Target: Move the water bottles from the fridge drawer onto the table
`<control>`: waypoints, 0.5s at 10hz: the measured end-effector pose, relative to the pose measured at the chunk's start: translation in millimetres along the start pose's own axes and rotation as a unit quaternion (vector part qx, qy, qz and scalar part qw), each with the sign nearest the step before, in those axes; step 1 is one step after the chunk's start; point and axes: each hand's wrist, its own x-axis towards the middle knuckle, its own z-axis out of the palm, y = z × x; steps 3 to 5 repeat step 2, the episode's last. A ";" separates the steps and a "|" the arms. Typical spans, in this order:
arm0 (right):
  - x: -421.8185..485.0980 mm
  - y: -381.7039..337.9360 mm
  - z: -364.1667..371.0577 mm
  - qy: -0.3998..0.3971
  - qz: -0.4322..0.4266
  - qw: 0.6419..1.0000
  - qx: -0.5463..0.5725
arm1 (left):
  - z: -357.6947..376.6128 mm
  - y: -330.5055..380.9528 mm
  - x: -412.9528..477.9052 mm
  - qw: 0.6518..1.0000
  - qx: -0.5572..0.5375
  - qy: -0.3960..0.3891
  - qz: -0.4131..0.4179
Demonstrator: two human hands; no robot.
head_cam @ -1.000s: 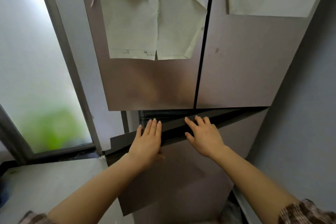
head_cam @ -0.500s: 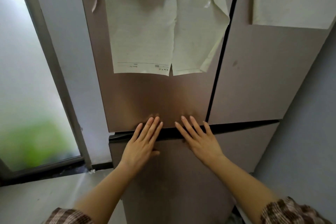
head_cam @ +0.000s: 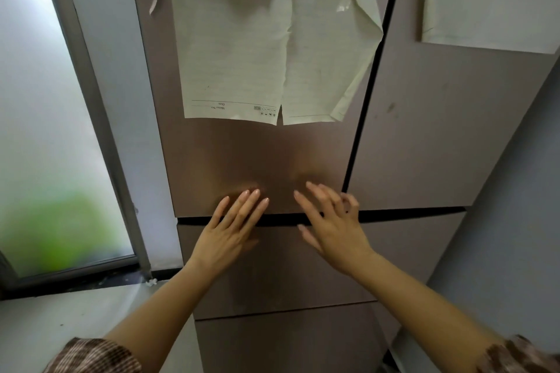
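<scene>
Both hands lie open on the fridge: the left hand [head_cam: 230, 233] is flat, its fingers [head_cam: 242, 206] straight and together, and the right hand [head_cam: 333, 233] has blurred, spread fingers. Neither holds anything. Under the palms is the brown brushed-metal fridge drawer front [head_cam: 288, 281]. The fingertips reach past the dark seam [head_cam: 409, 215] onto the brown upper door [head_cam: 242, 154]. No water bottles show, and I cannot tell whether any sit behind the drawer front. Flat palms suggest a push shut: press evenly on both sides and keep the fingertips out of the seam.
</scene>
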 end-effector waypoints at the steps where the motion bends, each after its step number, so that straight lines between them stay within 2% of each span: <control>1: 37.3 11.9 -66.6 0.108 0.076 0.974 0.182 | -5.0 -9.5 12.7 0.998 -0.010 0.037 -0.049; 2: 68.2 41.6 -166.2 0.215 0.124 0.917 0.311 | -7.4 -8.9 13.7 0.998 -0.027 0.006 -0.062; 5: 68.2 41.6 -166.2 0.215 0.124 0.917 0.311 | -7.4 -8.9 13.7 0.998 -0.027 0.006 -0.062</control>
